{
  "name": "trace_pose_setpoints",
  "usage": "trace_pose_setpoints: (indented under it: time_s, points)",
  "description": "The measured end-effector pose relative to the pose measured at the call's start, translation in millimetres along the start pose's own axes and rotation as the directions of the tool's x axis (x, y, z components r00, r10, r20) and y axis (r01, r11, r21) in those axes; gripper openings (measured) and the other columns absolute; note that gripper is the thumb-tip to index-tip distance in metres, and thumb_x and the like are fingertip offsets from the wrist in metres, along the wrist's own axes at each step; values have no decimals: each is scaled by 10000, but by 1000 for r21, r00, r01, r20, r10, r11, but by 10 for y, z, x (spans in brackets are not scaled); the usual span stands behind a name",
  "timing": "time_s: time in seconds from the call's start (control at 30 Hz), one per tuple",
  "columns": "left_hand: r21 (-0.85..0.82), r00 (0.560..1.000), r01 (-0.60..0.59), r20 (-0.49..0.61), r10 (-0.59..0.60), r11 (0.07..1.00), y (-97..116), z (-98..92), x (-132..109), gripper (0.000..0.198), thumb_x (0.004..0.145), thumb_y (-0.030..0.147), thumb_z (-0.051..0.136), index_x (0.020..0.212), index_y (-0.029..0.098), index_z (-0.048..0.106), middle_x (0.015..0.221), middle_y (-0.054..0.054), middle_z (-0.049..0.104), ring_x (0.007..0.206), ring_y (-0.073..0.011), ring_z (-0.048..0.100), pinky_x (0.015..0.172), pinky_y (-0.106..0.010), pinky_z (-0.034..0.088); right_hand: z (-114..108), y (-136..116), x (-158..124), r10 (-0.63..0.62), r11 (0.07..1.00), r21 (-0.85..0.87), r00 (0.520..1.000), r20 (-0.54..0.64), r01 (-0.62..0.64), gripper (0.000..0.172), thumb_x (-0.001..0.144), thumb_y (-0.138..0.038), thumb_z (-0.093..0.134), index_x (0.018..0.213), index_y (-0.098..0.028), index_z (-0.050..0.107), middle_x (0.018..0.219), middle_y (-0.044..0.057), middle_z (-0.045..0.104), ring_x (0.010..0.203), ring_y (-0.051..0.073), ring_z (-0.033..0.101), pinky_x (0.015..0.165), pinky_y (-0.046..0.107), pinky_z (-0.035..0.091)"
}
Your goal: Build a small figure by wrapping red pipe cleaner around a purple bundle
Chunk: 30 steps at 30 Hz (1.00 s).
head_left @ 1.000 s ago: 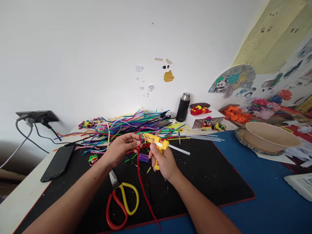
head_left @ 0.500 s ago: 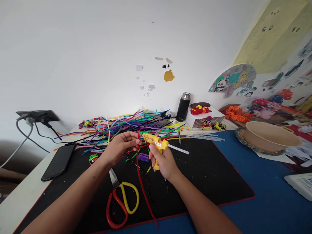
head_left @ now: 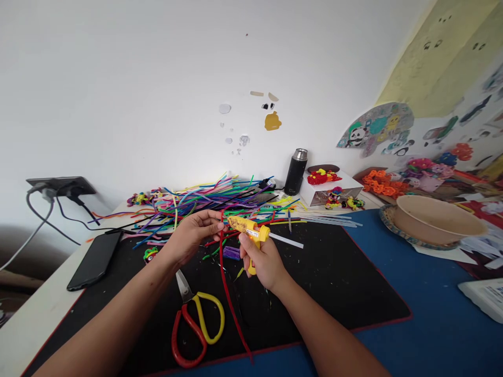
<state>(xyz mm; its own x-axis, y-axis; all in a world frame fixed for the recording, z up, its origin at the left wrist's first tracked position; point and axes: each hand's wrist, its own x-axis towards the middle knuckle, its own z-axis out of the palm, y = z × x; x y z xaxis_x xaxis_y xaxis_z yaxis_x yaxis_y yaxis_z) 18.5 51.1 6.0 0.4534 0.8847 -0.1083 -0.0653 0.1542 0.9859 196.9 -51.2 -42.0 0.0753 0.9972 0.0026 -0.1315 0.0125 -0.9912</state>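
Right hand is wrapped tight round the glue gun, left hand pinching a red pipe cleaner at its nozzle.

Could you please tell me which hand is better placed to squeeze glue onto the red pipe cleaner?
Probably the right hand: it grips the glue gun, whose nozzle points at the red pipe cleaner pinched by the left hand.
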Motion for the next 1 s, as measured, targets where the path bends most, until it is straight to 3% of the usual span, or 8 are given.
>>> trace_pose_setpoints:
  time_s: [0.67,1.0]
  points:
    - [24,1000,-5,26,5,1000,-11,0,-13,490,575,390,1018,924,165,758,750,2,728,603,-114,631,601,-235,512,5,-13,-5,0,1000,23,1000,-12,0,651,863,-811,635,634,-206,562,438,-35,507,342,99,479,376,214,374]
    - [52,999,-32,-24,33,998,27,19,-11,488,565,397,1010,916,172,755,728,0,721,577,-123,620,572,-239,498,5,-20,-10,1,1000,26,1000,10,-2,635,875,-790,639,641,-205,559,449,-39,502,359,99,478,385,213,394]
